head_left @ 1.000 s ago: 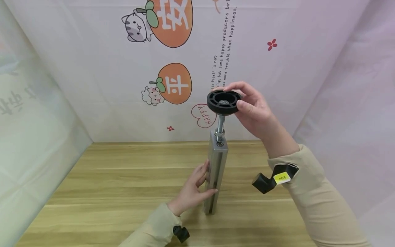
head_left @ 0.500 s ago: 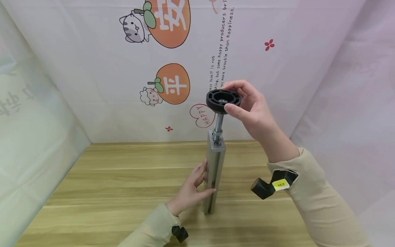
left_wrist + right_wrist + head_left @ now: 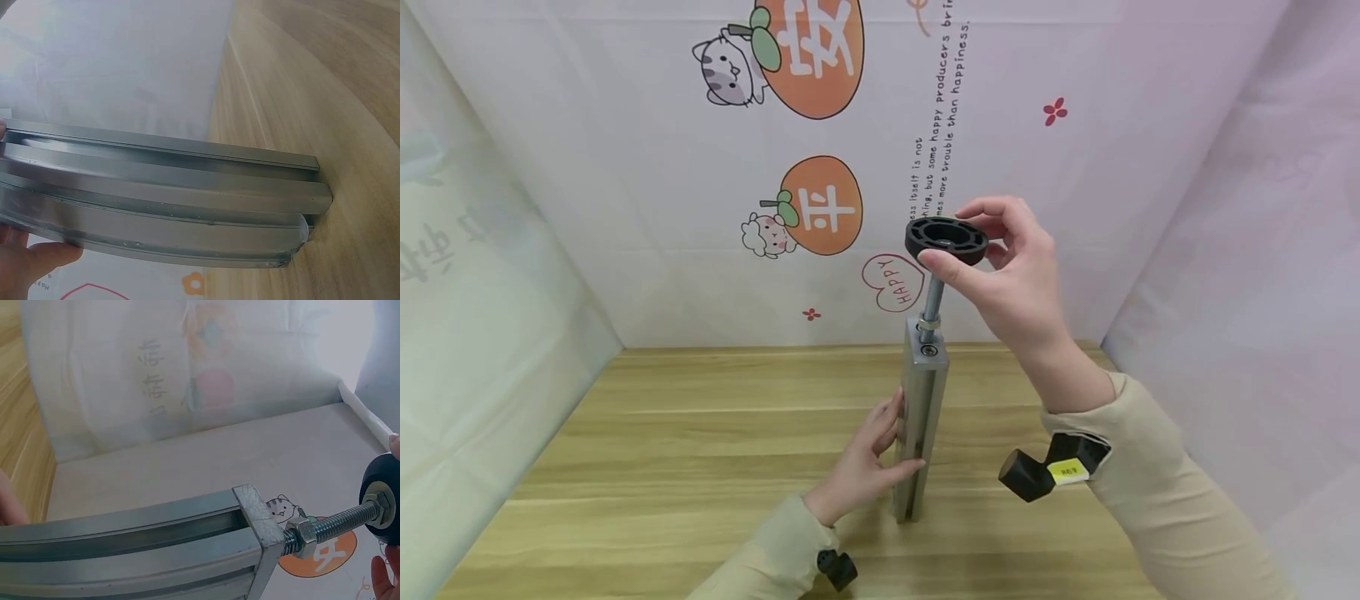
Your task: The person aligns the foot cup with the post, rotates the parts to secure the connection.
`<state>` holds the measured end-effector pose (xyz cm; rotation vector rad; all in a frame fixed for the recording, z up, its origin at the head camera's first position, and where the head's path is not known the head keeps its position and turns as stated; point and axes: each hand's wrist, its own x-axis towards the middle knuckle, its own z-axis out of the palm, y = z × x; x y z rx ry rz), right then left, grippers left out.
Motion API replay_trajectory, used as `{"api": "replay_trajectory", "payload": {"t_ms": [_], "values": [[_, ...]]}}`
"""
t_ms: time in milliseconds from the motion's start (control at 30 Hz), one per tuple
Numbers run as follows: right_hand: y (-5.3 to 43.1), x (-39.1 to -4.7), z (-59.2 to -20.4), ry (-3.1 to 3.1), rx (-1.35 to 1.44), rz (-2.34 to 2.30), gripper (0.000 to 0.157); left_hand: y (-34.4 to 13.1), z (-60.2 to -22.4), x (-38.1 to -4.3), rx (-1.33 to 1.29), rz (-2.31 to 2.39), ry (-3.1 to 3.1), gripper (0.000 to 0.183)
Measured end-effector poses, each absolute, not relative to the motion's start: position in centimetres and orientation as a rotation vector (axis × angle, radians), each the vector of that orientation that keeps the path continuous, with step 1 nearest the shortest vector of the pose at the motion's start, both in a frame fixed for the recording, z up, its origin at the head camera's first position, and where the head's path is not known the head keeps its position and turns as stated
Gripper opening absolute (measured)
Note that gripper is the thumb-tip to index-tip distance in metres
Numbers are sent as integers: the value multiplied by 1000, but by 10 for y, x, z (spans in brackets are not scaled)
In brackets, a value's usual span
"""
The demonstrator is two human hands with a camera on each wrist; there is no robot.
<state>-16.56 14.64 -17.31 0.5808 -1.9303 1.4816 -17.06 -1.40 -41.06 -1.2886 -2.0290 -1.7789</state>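
An aluminium extrusion profile (image 3: 917, 425) stands upright on the wooden table, its slotted sides showing in both wrist views. My left hand (image 3: 863, 467) grips it low down, thumb on the near side and fingers round the left. From the plate on its top end rises a threaded rod (image 3: 347, 524) with a hex nut (image 3: 305, 536) close to the plate. A round black levelling foot (image 3: 917, 242) caps the rod, its hollow ribbed underside facing up. My right hand (image 3: 1018, 279) holds the foot's rim, thumb in front and fingers behind.
Wood-grain table (image 3: 700, 442) lies under the profile. A printed white cloth (image 3: 662, 208) hangs close behind, with more cloth at the left and right sides. Black wrist cameras (image 3: 1030, 475) sit on both sleeves.
My right thumb has moved leftward round the foot's rim from its right side to the front, and the wrist has turned. The left hand keeps its grip on the profile.
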Motion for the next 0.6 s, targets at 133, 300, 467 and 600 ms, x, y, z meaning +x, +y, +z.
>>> {"api": "replay_trajectory", "payload": {"t_ms": [133, 300, 467, 600], "values": [[144, -165, -176, -1903, 553, 1454, 46, -14, -410, -170, -1293, -1784, -2017, 97], [142, -165, -179, -1887, 541, 1444, 51, -14, -411, -169, -1291, -1785, -2011, 98], [141, -165, -180, -1851, 567, 1453, 52, -14, -411, -171, -1279, -1791, -2021, 98], [142, -166, -184, -1792, 620, 1476, 53, -13, -413, -172, -1281, -1799, -2021, 99]]}}
